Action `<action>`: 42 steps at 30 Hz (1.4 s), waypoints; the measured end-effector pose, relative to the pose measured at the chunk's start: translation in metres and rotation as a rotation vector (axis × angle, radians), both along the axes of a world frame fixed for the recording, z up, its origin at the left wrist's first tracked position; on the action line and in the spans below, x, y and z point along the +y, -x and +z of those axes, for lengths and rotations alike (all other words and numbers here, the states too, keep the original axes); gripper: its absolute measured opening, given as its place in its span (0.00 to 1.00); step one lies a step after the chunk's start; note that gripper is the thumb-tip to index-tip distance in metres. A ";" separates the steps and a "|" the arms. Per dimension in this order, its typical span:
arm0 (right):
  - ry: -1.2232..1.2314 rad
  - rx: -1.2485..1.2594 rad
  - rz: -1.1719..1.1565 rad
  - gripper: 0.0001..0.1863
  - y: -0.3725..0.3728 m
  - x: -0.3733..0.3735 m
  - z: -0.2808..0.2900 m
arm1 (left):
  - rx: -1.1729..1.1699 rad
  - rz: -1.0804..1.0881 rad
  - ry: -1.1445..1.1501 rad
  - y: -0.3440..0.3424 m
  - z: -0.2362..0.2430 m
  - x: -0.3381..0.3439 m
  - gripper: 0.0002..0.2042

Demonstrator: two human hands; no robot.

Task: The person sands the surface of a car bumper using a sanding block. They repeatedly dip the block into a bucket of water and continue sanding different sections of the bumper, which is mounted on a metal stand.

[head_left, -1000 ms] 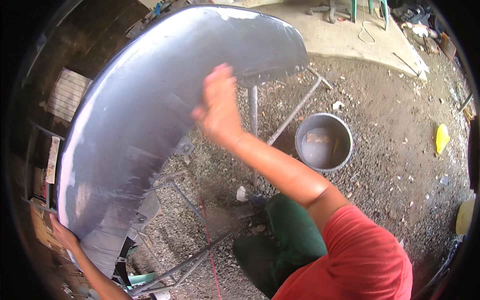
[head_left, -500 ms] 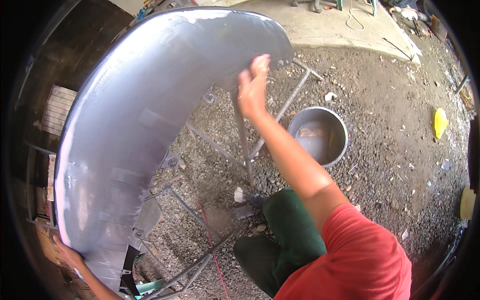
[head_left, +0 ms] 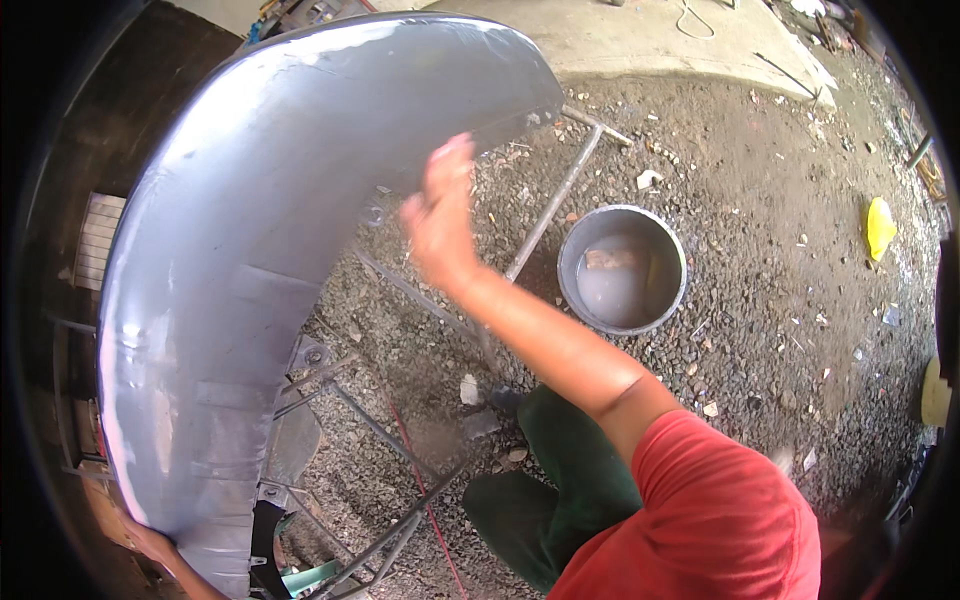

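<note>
A curved grey panel, shiny, with whitish patches along its rim, fills the left half on a tubular metal stand. My right hand is blurred over the panel's inner edge, fingers stretched out and thumb apart, with no held object showing; whether it touches the surface is unclear. At the lower left my left hand grips the panel's outer edge, its fingertips mostly hidden.
A grey bucket with murky liquid and a tan piece sits on gravel right of the stand. Beyond are a concrete slab, a yellow plastic item and a dark area with a slatted board at left.
My right hand moved right along the panel, then back left to its inner edge. The whole scene has shifted somewhat leftward in the view. My left hand stays at the lower edge.
</note>
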State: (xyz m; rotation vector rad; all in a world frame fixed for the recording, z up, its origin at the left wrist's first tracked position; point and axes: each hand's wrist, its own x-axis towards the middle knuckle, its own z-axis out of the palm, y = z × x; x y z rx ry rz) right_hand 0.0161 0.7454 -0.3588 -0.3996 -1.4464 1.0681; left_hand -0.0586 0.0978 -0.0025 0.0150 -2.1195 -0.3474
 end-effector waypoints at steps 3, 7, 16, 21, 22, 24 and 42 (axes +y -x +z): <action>-0.342 -0.180 -0.061 0.45 -0.005 0.004 -0.026 | -0.033 -0.014 -0.024 -0.006 0.015 0.000 0.36; 0.252 -0.023 -0.106 0.40 0.002 0.082 -0.028 | -0.002 -0.028 -0.026 -0.004 0.012 0.005 0.35; 0.451 0.052 -0.143 0.42 0.014 0.163 -0.051 | -0.027 -0.042 -0.023 0.001 0.005 0.004 0.34; 0.491 0.050 -0.113 0.41 0.024 0.134 -0.028 | -0.021 -0.044 -0.093 -0.008 0.013 0.016 0.34; 0.387 0.012 -0.050 0.41 0.023 0.100 -0.028 | -0.018 -0.043 -0.105 -0.011 0.015 0.002 0.34; 0.169 -0.063 0.039 0.41 0.005 0.066 -0.030 | -0.016 -0.056 -0.106 -0.008 0.010 0.003 0.34; 0.617 -0.148 -0.134 0.43 0.006 0.200 -0.017 | -0.038 0.042 -0.026 0.034 0.024 -0.057 0.36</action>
